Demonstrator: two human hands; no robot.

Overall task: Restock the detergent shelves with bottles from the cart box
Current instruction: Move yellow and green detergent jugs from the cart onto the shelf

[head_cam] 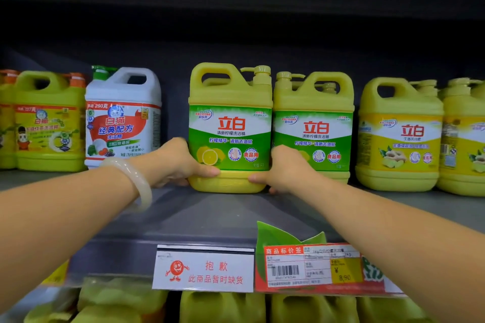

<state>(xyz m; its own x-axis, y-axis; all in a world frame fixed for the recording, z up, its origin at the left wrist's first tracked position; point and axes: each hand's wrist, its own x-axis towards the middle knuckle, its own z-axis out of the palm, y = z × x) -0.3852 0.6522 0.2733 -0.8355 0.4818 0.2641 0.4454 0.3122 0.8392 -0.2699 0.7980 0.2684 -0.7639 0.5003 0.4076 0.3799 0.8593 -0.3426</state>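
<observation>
A yellow detergent bottle with a green lemon label (229, 128) stands upright on the grey shelf (210, 215), near the middle. My left hand (178, 162) grips its lower left side, thumb across the base. My right hand (280, 168) grips the lower right side, thumb on the base too. A pale bangle sits on my left wrist. A matching lemon bottle (313, 126) stands right beside it, touching. The cart box is out of view.
A white bottle with a red label (123, 115) and a yellow-green one (49, 120) stand to the left, with a gap before the held bottle. Ginger-label yellow bottles (399, 134) stand right. An out-of-stock sign (203, 269) and a price tag (312, 267) hang on the shelf edge; more bottles below.
</observation>
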